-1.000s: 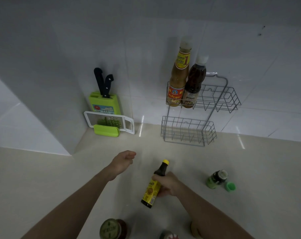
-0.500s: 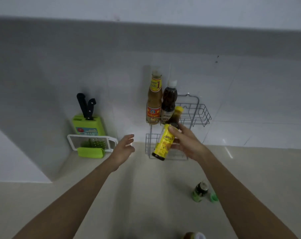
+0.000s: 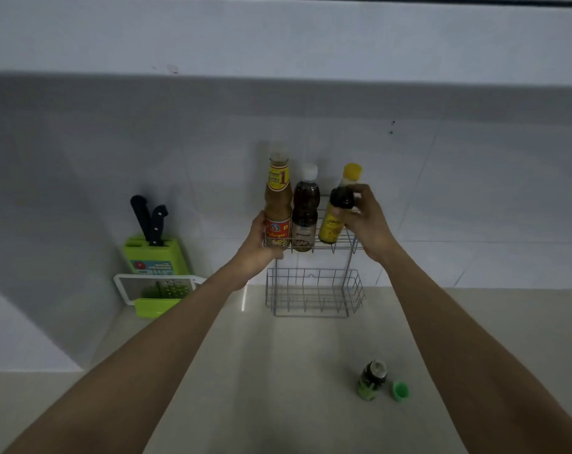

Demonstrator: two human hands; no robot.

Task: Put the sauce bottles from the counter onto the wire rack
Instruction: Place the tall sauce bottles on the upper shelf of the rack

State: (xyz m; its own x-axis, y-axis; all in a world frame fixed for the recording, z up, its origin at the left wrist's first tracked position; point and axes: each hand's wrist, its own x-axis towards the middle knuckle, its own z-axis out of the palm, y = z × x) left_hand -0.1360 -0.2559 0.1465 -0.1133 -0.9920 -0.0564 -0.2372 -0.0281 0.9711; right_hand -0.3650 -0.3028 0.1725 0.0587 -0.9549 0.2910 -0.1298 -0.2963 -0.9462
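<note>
Three sauce bottles (image 3: 305, 208) on one wire rack (image 3: 314, 291), one small bottle (image 3: 372, 380), two knives (image 3: 148, 219), two hands (image 3: 256, 249).

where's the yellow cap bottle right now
In the head view, the yellow-capped bottle stands in the wire rack's upper basket, right of the dark bottle, gripped by the right hand.

I had one head-worn view: it faced forward and slightly down, close to the wire rack (image 3: 314, 290) against the tiled wall (image 3: 474, 191).
</note>
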